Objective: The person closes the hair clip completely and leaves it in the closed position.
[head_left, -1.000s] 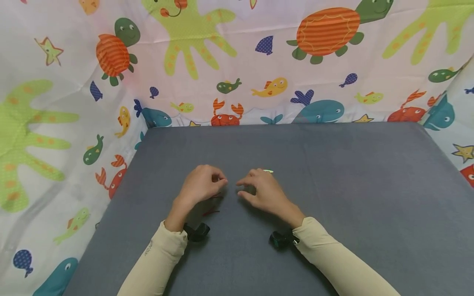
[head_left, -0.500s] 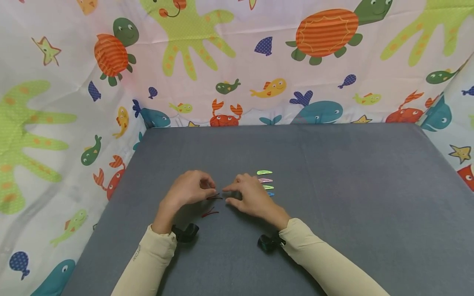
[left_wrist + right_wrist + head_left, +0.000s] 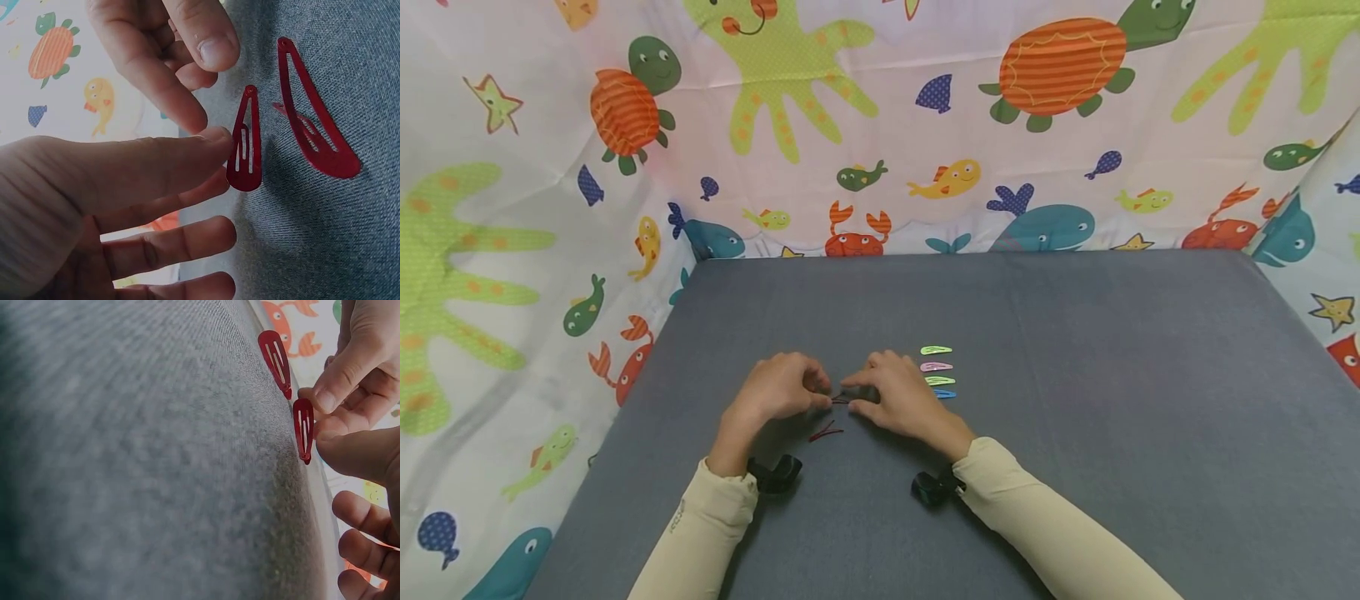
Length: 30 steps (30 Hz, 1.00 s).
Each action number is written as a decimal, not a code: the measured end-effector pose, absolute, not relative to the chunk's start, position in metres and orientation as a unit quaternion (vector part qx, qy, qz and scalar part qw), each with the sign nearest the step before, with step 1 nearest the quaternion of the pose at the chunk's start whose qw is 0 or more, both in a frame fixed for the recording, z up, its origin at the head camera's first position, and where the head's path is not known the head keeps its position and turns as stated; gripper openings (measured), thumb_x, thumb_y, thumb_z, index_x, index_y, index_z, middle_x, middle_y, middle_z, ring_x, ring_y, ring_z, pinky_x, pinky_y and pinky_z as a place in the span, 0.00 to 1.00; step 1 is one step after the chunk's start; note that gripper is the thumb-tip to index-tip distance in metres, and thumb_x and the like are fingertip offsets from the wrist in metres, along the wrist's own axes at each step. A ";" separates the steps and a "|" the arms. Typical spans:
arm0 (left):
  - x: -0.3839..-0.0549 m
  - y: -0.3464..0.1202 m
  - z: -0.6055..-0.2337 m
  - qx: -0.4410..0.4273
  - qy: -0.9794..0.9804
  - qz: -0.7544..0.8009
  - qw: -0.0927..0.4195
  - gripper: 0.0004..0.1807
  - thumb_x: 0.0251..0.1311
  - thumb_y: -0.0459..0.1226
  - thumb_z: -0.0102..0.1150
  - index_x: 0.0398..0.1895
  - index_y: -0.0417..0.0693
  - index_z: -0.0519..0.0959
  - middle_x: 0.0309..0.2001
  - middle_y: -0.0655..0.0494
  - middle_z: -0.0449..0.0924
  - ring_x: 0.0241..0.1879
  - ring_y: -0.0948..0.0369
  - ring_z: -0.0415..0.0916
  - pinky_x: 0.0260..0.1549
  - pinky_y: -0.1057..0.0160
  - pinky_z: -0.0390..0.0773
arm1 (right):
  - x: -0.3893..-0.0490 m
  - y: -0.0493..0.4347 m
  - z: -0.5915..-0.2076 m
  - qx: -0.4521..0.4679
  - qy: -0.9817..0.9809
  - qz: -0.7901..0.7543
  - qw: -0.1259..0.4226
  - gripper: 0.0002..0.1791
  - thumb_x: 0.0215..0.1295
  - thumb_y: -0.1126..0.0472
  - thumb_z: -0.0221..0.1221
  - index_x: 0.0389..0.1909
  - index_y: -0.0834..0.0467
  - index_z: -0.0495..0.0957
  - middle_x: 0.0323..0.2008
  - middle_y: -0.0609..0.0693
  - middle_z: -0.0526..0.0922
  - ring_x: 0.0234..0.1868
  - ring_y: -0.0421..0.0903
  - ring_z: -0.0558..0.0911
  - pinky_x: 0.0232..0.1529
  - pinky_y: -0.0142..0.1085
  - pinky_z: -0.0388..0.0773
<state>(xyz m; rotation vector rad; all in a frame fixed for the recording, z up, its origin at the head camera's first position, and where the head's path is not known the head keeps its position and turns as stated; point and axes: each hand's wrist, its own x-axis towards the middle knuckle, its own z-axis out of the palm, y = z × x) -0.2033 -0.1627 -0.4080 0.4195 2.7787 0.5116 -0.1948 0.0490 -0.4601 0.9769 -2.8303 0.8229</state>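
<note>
The red hair clip stands between the two hands on the grey cloth; we see it as a thin dark shape from the head and broad side on from both wrists.

Closest to us are the cream left sleeve and right sleeve. Near the left cuff we make out a short line of dark lettering, too small for us to read. A black left wrist camera and right wrist camera sit at the cuffs.

Beyond these we find a second red clip, apart from the fingers, its inner tongue bent out from the frame.

Next come the left hand and right hand. The left thumb and index finger are at the clip's wide end, seemingly touching it; we cannot tell whether they pinch it. The right thumb and index finger are spread, just beside its narrow end.

Past the right hand we count, outward, a blue clip, a yellow-green clip, a pink clip and another yellow-green clip. The right hand partly hides the nearer ones.

Farthest off, we see a white curtain printed with turtles, crabs, whales and fish.
</note>
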 end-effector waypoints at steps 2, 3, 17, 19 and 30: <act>-0.203 -0.163 -0.409 0.140 0.963 0.177 0.147 0.08 0.54 0.43 0.76 0.37 0.54 0.89 0.33 0.60 0.88 0.32 0.62 0.79 0.45 0.48 0.73 | -0.196 0.048 -0.461 0.316 -0.912 0.261 0.017 0.18 0.63 0.51 0.70 0.54 0.45 0.87 0.39 0.47 0.80 0.38 0.44 0.71 0.39 0.39 0.63; -0.203 -0.163 -0.410 0.137 0.963 0.176 0.150 0.08 0.54 0.43 0.76 0.37 0.54 0.89 0.32 0.61 0.87 0.31 0.62 0.78 0.43 0.50 0.73 | -0.197 0.047 -0.461 0.316 -0.913 0.258 0.015 0.18 0.63 0.51 0.70 0.54 0.45 0.87 0.39 0.47 0.80 0.38 0.44 0.71 0.39 0.39 0.63; -0.202 -0.163 -0.416 0.145 0.966 0.157 0.143 0.04 0.53 0.39 0.76 0.30 0.55 0.88 0.27 0.62 0.84 0.28 0.63 0.75 0.39 0.52 0.73 | -0.197 0.034 -0.461 0.326 -0.915 0.237 0.014 0.15 0.63 0.52 0.70 0.51 0.47 0.88 0.38 0.47 0.81 0.37 0.45 0.71 0.38 0.39 0.62; -0.202 -0.162 -0.417 0.146 0.967 0.157 0.140 0.03 0.54 0.38 0.76 0.29 0.56 0.88 0.27 0.62 0.84 0.27 0.63 0.75 0.37 0.54 0.72 | -0.197 0.034 -0.462 0.327 -0.915 0.235 0.018 0.14 0.63 0.52 0.70 0.50 0.47 0.89 0.38 0.47 0.81 0.36 0.45 0.71 0.38 0.39 0.62; -0.203 -0.162 -0.417 0.155 0.965 0.178 0.111 0.01 0.55 0.38 0.74 0.28 0.53 0.89 0.28 0.62 0.87 0.27 0.63 0.76 0.34 0.57 0.70 | -0.199 0.034 -0.464 0.326 -0.911 0.250 0.023 0.12 0.62 0.55 0.71 0.47 0.47 0.90 0.39 0.47 0.84 0.39 0.47 0.76 0.41 0.42 0.68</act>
